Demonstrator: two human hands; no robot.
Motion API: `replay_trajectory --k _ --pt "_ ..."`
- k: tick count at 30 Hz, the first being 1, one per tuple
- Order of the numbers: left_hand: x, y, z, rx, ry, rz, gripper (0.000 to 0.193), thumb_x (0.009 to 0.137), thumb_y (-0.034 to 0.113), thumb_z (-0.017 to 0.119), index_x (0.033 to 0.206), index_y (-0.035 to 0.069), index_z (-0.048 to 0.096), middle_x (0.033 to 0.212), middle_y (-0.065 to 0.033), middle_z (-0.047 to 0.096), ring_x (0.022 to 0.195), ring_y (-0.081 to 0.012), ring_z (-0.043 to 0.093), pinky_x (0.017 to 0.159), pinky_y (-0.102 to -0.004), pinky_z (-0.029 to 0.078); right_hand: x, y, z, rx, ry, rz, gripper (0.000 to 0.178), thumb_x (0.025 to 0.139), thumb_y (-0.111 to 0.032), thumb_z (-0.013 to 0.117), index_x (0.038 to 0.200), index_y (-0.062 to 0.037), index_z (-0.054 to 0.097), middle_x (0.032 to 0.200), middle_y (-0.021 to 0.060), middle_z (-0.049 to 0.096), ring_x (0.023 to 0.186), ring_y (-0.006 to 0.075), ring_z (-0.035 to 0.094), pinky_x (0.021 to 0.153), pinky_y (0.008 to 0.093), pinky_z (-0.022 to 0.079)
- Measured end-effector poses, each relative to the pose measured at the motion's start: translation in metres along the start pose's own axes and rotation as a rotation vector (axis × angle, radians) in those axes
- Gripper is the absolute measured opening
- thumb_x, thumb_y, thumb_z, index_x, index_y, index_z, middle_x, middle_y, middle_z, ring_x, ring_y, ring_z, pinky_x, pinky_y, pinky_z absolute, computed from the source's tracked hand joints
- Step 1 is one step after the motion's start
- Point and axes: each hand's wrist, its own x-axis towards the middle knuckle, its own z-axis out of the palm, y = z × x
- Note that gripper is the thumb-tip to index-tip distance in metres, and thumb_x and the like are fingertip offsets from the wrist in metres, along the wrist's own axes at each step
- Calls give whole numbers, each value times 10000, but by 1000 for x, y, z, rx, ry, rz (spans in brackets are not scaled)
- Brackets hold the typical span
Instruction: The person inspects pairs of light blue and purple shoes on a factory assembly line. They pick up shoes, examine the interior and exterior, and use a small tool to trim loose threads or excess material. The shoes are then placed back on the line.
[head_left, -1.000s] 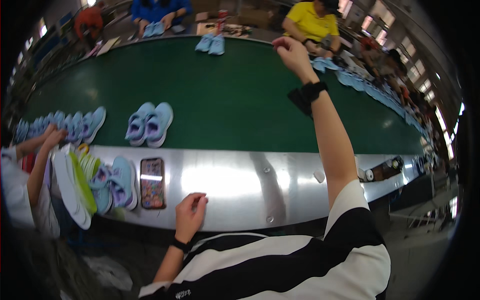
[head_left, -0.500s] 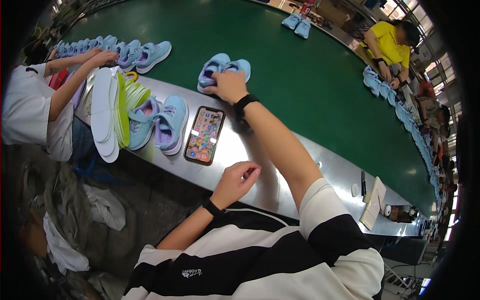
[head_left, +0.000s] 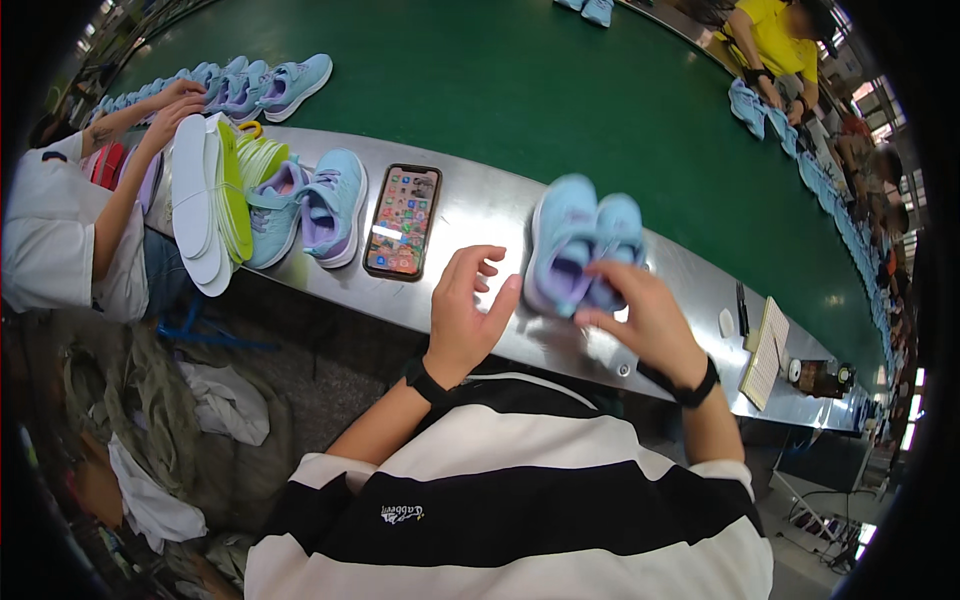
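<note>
My right hand [head_left: 648, 318] is closed on a pair of light blue sneakers [head_left: 566, 228] with lilac linings, gripping them by the heel openings. The pair is a little blurred, toes pointing away from me, over the metal edge of the bench. My left hand [head_left: 468, 312] hangs above the metal strip to the left of the pair, fingers apart and slightly curled, with nothing in it. Left of that hand lies a phone [head_left: 402, 222] with a lit screen. Beyond the phone stands another pair of blue sneakers [head_left: 333, 207].
White insoles [head_left: 193, 190] and lime-green insoles [head_left: 232, 190] stand bundled at the left, beside a co-worker's arms [head_left: 140, 150]. Shoes line the green belt [head_left: 430, 80]. A notepad [head_left: 766, 355], pen [head_left: 742, 308] and dark jar [head_left: 826, 378] lie at the right. Another worker in yellow [head_left: 775, 40] handles shoes.
My right hand has brought the pair of sneakers from the green belt toward me and to the right. My left hand has risen slightly and its fingers have spread.
</note>
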Motion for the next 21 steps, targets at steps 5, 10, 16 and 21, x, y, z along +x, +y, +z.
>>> replay_trajectory --k 5,10,16,21 --pt "6 14 16 203 -271 -159 452 840 194 737 1203 -16 568 1048 -133 600 814 -168 574 664 -284 494 -64 -2 19 51 332 349 500 790 -198 797 1188 -9 562 924 88 589 799 191 604 693 305 483" --pt "4 5 26 165 -278 -257 535 863 154 698 1338 -8 515 1036 -134 629 802 -148 612 712 -263 514 -82 20 44 667 382 711 672 827 -159 783 1364 35 429 941 78 568 793 108 580 682 238 483" --pt "9 -3 19 -332 -379 -535 524 876 59 619 1372 -17 470 1089 -118 657 896 -142 628 788 -263 509 -85 40 55 1052 433 565 490 940 -31 541 1405 46 406 1174 121 607 1030 145 596 888 265 475" --pt "3 9 24 -559 -418 -732 484 950 117 493 1426 58 426 1229 -42 599 1075 -131 588 897 -296 476 -87 37 65 1428 469 611 527 947 -51 463 1462 -26 354 1240 87 571 1129 138 532 987 271 404"
